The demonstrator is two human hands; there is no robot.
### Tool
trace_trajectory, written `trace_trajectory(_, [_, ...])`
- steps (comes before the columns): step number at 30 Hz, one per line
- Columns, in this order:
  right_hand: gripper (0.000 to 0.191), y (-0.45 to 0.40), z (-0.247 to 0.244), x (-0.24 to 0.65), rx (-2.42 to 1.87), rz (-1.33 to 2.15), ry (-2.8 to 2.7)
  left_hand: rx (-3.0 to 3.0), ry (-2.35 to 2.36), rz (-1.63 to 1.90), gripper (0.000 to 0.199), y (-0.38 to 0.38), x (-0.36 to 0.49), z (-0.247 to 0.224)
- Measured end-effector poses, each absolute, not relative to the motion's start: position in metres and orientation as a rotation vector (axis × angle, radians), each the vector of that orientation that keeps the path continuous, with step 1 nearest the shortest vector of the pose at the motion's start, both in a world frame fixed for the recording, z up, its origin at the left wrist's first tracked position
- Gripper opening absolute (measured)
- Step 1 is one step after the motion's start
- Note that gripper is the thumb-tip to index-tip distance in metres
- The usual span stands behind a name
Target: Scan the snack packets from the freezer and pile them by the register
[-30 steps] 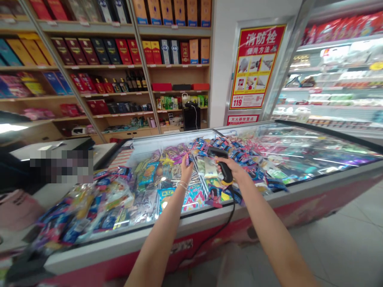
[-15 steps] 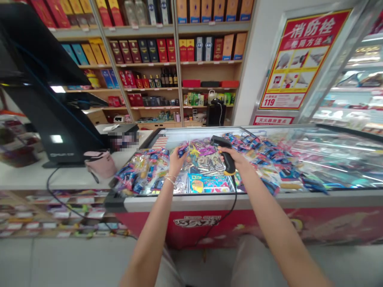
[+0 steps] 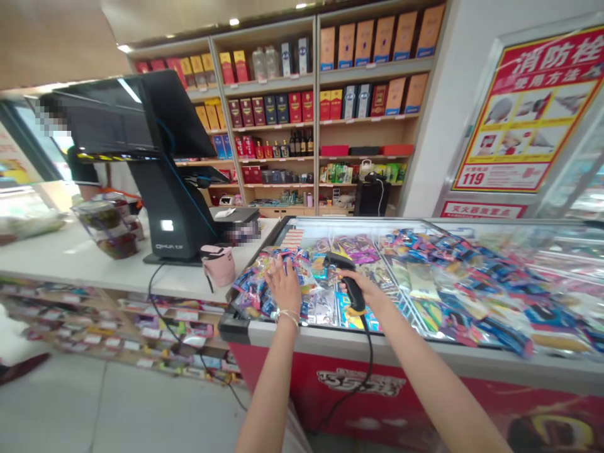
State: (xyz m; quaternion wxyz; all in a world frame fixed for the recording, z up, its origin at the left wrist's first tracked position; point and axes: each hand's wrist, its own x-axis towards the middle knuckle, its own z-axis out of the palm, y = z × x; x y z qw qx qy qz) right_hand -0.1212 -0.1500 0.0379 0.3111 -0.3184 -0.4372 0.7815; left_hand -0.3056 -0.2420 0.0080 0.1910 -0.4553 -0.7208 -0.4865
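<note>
My right hand (image 3: 362, 290) is wrapped round the grip of a black barcode scanner (image 3: 355, 292), whose yellow-tipped base trails a cable down the front of the freezer. The scanner's head points left over the packs. My left hand (image 3: 285, 286), fingers spread, lies over a pile of small colourful snack packets (image 3: 252, 286) on the freezer's left end; it appears to touch them. Right of the freezer's divider is a larger heap of similar blue and red packets (image 3: 472, 277). Purple packets (image 3: 361, 246) lie behind the scanner.
A chest freezer (image 3: 377, 345) with a glass top spans the front. On the white counter (image 3: 70, 255) stand a black checkout screen (image 3: 165, 207), a pink cup (image 3: 219, 265) and stacked tubs (image 3: 111, 229). A person (image 3: 87, 167) is behind the counter. Shelves (image 3: 316, 113) of boxes line the back.
My view has swung left. My left hand has let go of a small packet and now lies spread on the left pile. The right hand still holds the scanner.
</note>
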Motion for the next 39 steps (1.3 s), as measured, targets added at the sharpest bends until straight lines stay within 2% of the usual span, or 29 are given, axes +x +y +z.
trace_trajectory(4, [0.015, -0.154, 0.027, -0.128, -0.932, 2.076, -1.181, -1.278, -2.078, -1.383, 0.039, -0.240, -0.305, -0.001])
trace_trajectory(21, [0.010, -0.143, 0.006, -0.129, -0.845, 2.068, -1.111, -1.223, -2.161, -1.256, 0.042, -0.237, -0.306, -0.004])
trace_trajectory(31, [0.008, -0.151, 0.022, -0.117, -0.801, 2.044, -1.038, -1.210, -2.126, -1.099, 0.041, -0.240, -0.308, -0.002])
trace_trajectory(39, [0.013, -0.145, 0.062, -0.038, -0.740, 1.875, -1.088, -1.224, -2.141, -0.965, 0.044, -0.239, -0.278, 0.020])
